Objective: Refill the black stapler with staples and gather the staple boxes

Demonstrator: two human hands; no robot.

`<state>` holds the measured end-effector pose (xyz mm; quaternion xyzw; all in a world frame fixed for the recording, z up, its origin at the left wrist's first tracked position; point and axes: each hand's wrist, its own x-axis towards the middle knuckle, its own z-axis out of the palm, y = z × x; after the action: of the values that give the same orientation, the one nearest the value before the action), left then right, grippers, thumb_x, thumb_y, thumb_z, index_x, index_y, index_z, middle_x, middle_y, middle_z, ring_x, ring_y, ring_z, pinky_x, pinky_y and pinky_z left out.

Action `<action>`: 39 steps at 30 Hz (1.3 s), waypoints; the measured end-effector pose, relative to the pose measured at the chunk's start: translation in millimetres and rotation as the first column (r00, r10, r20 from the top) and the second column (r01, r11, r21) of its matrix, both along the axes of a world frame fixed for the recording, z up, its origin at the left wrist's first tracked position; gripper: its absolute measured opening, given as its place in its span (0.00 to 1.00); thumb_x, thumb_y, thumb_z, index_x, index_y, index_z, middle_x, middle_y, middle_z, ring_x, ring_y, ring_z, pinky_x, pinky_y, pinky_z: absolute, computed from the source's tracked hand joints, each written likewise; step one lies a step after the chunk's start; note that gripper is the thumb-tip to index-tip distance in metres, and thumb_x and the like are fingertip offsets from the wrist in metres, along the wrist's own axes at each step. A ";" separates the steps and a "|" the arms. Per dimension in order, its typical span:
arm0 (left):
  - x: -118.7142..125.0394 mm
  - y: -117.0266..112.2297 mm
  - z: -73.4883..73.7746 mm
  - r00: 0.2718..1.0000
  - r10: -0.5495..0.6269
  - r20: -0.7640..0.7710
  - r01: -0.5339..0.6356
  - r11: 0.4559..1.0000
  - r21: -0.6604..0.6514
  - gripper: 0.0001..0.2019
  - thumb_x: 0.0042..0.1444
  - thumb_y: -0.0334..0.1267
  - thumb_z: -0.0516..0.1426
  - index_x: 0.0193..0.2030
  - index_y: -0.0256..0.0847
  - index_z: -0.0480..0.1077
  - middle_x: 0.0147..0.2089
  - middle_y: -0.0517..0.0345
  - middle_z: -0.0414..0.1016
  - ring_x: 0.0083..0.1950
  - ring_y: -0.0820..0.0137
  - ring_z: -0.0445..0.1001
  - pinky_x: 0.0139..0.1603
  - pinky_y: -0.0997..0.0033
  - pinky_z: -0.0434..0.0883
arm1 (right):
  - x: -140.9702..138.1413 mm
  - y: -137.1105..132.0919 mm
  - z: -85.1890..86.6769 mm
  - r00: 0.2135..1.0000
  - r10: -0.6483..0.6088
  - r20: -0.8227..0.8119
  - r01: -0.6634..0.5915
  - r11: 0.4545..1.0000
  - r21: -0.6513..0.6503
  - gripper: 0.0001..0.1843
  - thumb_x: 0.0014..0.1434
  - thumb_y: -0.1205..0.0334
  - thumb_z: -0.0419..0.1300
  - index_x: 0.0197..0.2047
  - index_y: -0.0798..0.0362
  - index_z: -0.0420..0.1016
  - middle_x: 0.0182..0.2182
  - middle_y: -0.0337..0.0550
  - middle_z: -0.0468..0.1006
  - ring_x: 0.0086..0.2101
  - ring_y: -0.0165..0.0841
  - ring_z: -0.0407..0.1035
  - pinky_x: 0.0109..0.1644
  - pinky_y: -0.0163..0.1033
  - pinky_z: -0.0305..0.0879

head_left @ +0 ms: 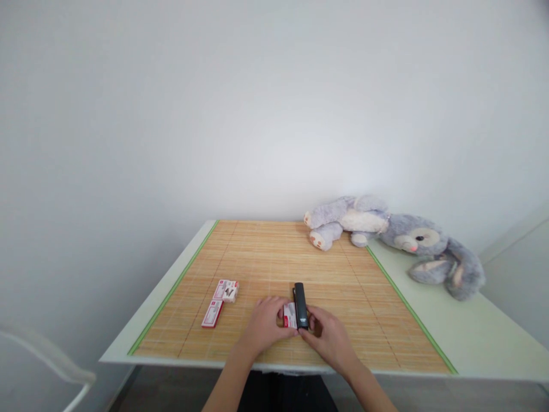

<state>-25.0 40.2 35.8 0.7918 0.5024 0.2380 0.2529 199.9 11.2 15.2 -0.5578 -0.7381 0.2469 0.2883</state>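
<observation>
- A grey plush rabbit lay on its side at the far right corner of the white table, its feet on the bamboo mat and its head and ears off the mat's green-edged right border, well apart from the hands.
- Two small red-and-white boxes sat on the mat to the left of the hands: an opened box farther back and a flat closed box just in front of it, the two nearly touching; neither lay between the hands and the stapler.
- A pale curved chair back showed at the lower left, off the table.
- A black stapler rested near the mat's front edge, close to the middle, pointing away from the person.
- The left hand was curled, its fingertips on a small red-and-white box held right against the stapler's left side.
- The right hand was partly curled, thumb and fingers touching the stapler's near end; how firmly it pinched could not be told.
- Both hands nearly met at the stapler, forearms reaching in from the bottom edge.
</observation>
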 end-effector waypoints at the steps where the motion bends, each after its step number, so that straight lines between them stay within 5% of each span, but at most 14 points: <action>1: 0.1 -0.3 -0.6 1.000 0.002 0.000 -0.002 1.000 0.000 0.30 0.42 0.53 0.71 0.52 0.49 0.75 0.44 0.56 0.78 0.46 0.58 0.73 0.49 0.63 0.64 | -0.7 -0.5 -0.3 1.000 -0.004 -0.005 0.004 1.000 -0.001 0.21 0.56 0.55 0.65 0.53 0.47 0.77 0.31 0.38 0.78 0.33 0.36 0.71 0.41 0.39 0.65; 5: -1.4 -1.7 -1.9 1.000 -0.002 0.000 0.002 1.000 -0.011 0.32 0.43 0.53 0.71 0.56 0.50 0.74 0.49 0.54 0.78 0.50 0.56 0.73 0.53 0.60 0.65 | 0.2 -1.2 -0.5 1.000 -0.009 -0.007 0.009 1.000 -0.015 0.23 0.55 0.55 0.65 0.54 0.47 0.76 0.31 0.38 0.77 0.33 0.36 0.71 0.39 0.39 0.65; 10: -15.3 -5.1 5.7 0.996 0.019 0.082 -0.009 0.992 -0.125 0.55 0.38 0.57 0.72 0.73 0.49 0.58 0.56 0.53 0.76 0.54 0.57 0.73 0.57 0.60 0.67 | 1.6 -1.5 -0.6 1.000 -0.015 0.022 0.015 1.000 -0.004 0.25 0.55 0.53 0.66 0.56 0.47 0.75 0.31 0.38 0.77 0.32 0.36 0.71 0.39 0.39 0.65; 12: -32.6 -4.8 11.8 0.989 0.087 0.117 -0.070 0.988 -0.140 0.50 0.44 0.59 0.69 0.73 0.50 0.58 0.52 0.56 0.77 0.47 0.62 0.74 0.50 0.64 0.69 | 2.4 -1.6 -1.8 0.999 -0.014 0.029 0.014 1.000 0.006 0.25 0.55 0.54 0.66 0.56 0.48 0.75 0.31 0.38 0.77 0.33 0.36 0.70 0.40 0.39 0.65; 14: -59.5 -2.2 16.5 0.969 0.207 0.133 -0.196 0.976 -0.090 0.32 0.55 0.59 0.62 0.64 0.51 0.69 0.47 0.58 0.77 0.40 0.66 0.73 0.43 0.66 0.69 | 3.3 -1.6 -3.6 0.999 -0.011 0.036 0.010 1.000 0.017 0.25 0.55 0.53 0.66 0.56 0.48 0.75 0.31 0.38 0.77 0.33 0.36 0.70 0.40 0.39 0.65; 16: -93.3 2.4 16.8 0.899 0.409 0.155 -0.412 0.911 -0.014 0.22 0.64 0.57 0.52 0.54 0.47 0.75 0.43 0.57 0.78 0.38 0.67 0.72 0.42 0.67 0.69 | 3.9 -1.7 -5.0 0.999 -0.011 0.035 0.010 1.000 0.025 0.27 0.54 0.52 0.66 0.57 0.48 0.75 0.32 0.38 0.77 0.33 0.37 0.70 0.40 0.39 0.65; 19: -142.1 10.9 7.7 0.689 0.719 0.091 -0.725 0.686 0.067 0.21 0.63 0.56 0.52 0.51 0.46 0.76 0.43 0.56 0.79 0.38 0.64 0.74 0.40 0.66 0.68 | 3.6 -2.0 -5.1 1.000 -0.015 0.026 0.014 1.000 0.019 0.29 0.55 0.52 0.66 0.59 0.48 0.74 0.32 0.38 0.77 0.33 0.37 0.71 0.40 0.40 0.66; 22: -168.5 19.3 -6.2 0.639 0.769 -0.012 -0.769 0.639 0.018 0.24 0.59 0.59 0.55 0.52 0.43 0.75 0.45 0.53 0.80 0.44 0.59 0.77 0.43 0.64 0.70 | 2.9 -2.5 -2.9 0.999 -0.011 0.030 0.011 1.000 0.012 0.29 0.55 0.52 0.65 0.59 0.47 0.74 0.31 0.38 0.77 0.33 0.37 0.71 0.40 0.39 0.65; 32: -154.0 35.7 -15.9 0.674 0.737 -0.061 -0.738 0.675 -0.006 0.26 0.56 0.58 0.58 0.53 0.41 0.77 0.49 0.46 0.81 0.47 0.54 0.78 0.47 0.60 0.70 | 2.6 -3.2 -0.3 0.999 -0.017 0.042 0.016 1.000 0.024 0.28 0.55 0.52 0.66 0.58 0.47 0.74 0.31 0.37 0.76 0.33 0.36 0.70 0.40 0.39 0.65; 39: -122.1 14.0 7.5 0.575 0.816 0.063 -0.812 0.560 0.166 0.28 0.58 0.60 0.56 0.54 0.40 0.75 0.50 0.47 0.78 0.47 0.56 0.76 0.48 0.60 0.70 | 2.9 -3.1 -1.9 0.999 -0.016 0.038 0.015 0.999 0.029 0.28 0.55 0.53 0.66 0.59 0.47 0.74 0.31 0.37 0.77 0.33 0.36 0.70 0.40 0.38 0.65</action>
<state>-147.1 54.3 43.4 0.4925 0.7902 0.3627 0.0384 202.8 8.1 13.4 -0.5641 -0.7425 0.2234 0.2839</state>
